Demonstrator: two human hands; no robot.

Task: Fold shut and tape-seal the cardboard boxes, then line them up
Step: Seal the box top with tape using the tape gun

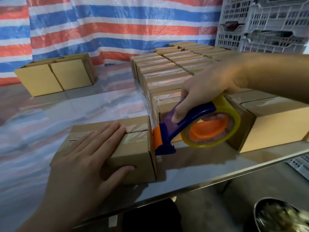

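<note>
Left hand (83, 158) flat on box (133, 158), right hand (205, 91) gripping tape dispenser (192, 118)

Head cam, close, looking fwd/down at table (200, 166)

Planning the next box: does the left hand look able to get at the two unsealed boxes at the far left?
Probably yes: the left hand rests flat on the box being taped, and only bare table lies between it and the unsealed boxes.

The metal bowl (280, 215) at the bottom right is blurred and cropped.
</note>
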